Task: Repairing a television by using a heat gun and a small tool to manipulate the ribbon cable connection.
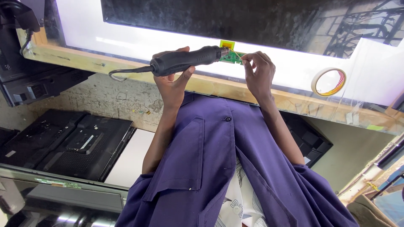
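Observation:
My left hand (171, 82) is shut around a black handheld heat tool (187, 61), whose cord (126, 72) trails off to the left. Its tip lies against a small green circuit board (230, 58) with a yellow tab (226, 43), at the near edge of a lit white panel (126, 40). My right hand (259, 73) pinches the right end of that board with its fingertips. My purple shirt (219, 168) fills the lower middle of the view.
The panel rests on a wooden frame (75, 59). On its right part lies a roll of tape (328, 82), and a dark sheet (210, 17) covers its far part. Black screen back covers (75, 143) lie on the floor at the left.

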